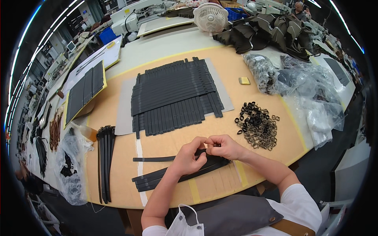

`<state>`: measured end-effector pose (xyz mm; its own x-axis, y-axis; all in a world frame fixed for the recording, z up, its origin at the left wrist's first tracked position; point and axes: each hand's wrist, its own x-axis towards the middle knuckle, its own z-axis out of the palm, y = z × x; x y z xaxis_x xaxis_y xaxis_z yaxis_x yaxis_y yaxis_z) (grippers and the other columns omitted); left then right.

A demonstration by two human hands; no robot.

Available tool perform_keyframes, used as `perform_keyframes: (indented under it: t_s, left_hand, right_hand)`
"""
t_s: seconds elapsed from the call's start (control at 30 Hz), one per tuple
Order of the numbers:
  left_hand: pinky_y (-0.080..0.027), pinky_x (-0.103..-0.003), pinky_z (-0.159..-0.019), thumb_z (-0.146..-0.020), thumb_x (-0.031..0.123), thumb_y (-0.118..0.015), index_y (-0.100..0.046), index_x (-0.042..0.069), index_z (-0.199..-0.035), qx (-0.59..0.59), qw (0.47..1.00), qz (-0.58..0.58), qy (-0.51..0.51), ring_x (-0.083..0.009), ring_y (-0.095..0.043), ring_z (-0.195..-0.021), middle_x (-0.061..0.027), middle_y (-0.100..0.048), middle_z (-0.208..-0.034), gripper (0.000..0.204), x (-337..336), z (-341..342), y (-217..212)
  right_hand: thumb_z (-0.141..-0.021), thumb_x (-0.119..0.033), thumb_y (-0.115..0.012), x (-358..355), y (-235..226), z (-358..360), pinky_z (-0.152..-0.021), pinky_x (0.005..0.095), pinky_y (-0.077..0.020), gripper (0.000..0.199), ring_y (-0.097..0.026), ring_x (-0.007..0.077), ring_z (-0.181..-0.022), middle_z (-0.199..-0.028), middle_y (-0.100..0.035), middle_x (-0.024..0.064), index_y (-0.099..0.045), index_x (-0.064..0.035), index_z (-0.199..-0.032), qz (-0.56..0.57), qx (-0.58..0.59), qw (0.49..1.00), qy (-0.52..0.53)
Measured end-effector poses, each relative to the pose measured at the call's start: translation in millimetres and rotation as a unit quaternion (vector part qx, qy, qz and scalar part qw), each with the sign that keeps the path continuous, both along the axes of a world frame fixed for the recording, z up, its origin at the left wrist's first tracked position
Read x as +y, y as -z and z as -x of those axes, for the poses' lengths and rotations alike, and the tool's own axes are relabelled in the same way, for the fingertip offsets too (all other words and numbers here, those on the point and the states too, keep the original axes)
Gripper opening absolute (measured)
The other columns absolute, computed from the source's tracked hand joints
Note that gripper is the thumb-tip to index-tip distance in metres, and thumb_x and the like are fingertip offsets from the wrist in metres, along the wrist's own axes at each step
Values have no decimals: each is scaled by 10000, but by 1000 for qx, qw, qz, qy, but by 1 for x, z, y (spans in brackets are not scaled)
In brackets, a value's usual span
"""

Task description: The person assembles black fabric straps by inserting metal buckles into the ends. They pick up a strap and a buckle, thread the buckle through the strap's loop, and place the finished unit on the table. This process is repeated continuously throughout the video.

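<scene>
My left hand (189,158) is closed round a dark strap (152,159), whose free length sticks out to the left just above the table. Against it, my right hand (223,148) pinches at the strap's other end with thumb and fingertips. Whatever small part may sit between the fingertips is hidden. Beneath both hands lies a stack of similar dark straps (151,181), near the table's front edge. Right of my right hand is a loose heap of small dark metal buckles or loops (258,128).
Many dark straps (169,98) lie crosswise in layers on a grey sheet (123,114). A strap bundle (104,157) lies left, near a clear plastic bag (73,169). Further off are a small yellow block (244,80), plastic-wrapped packs (311,86), dark leather pieces (264,31) and a white fan (211,19).
</scene>
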<state>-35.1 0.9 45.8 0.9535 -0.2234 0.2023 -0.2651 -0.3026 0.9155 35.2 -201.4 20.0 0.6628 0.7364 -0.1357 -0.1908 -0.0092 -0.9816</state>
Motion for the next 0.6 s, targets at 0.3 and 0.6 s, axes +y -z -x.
perform_keyframes:
  t_s: [0.3, 0.6]
  left_hand:
    - [-411, -189, -598, -865, -34, -608, -595, 9, -1192, 15, 999, 50, 3, -36, -526, -756, 2, -593, -877, 330, 2, 0, 0]
    - [-560, -265, -826, -875, -67, -587, -582, 3, -1227, -29, 995, 91, 36, -138, -691, -974, -80, -710, -1039, 359, 6, -5, 11]
  right_hand:
    - [-1006, -305, -681, -9, -37, -8, -642, 251, -457, 275, -547, 42, -736, -799, -633, -39, -705, -37, -953, 117, -64, 988, -76]
    - [-1026, -256, -654, 4, -8, -1, -688, 259, -457, 275, -523, 43, -787, -798, -615, -34, -672, -5, -917, -13, -112, 993, -30]
